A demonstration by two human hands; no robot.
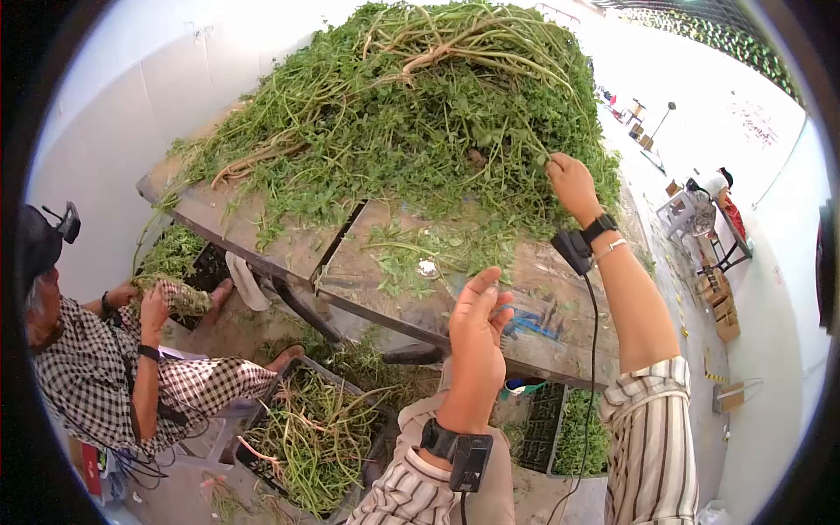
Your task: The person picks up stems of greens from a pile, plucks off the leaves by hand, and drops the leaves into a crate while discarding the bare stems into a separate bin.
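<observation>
A large heap of leafy green plants point(402, 131) covers most of the table top. My right hand point(575, 185) is at the heap's right side, its fingers pinched on a green stem point(535, 144). Closer to me, my left hand point(479, 325) is raised above the table's front edge, palm turned inward. Its fingers are bent but apart, and nothing shows in them. Loose leafy sprigs point(437, 249) lie on the bare wood just beyond it. Bundled pale stems with roots point(437, 54) rest on top of the heap.
Below the wooden table point(289, 236) stands a black crate of long stems point(319, 437). Trays of small green plants point(582, 433) are at the lower right. A seated person point(96, 350) at left handles a plant bundle point(184, 299). A black cable point(595, 350) hangs from my right wrist.
</observation>
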